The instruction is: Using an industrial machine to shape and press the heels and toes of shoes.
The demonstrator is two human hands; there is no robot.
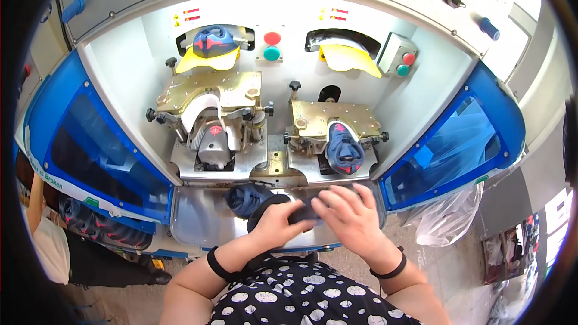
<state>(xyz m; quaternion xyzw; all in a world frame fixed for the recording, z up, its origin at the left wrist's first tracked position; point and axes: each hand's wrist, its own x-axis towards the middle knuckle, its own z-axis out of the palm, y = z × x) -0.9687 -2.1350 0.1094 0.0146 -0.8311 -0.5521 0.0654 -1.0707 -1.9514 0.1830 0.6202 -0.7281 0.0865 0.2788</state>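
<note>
- Metal tray, lower centre, bearing a blue shoe.
- Left hand pinches a dark piece there; right hand's grip: cannot tell.
- Mounted shoe, centre right; centre-left mould looks unfilled: seemingly half loaded.

Brightly lit in the white machine bay, bowed and black toward the rim.
Brightest along the bay's top; bleached at far upper right; streaked with glare on the metal tray; smeared at the right hand, probably by motion.

tray: smooth glossy metal | shoe: matt cloth | bag: glossy plastic
</note>
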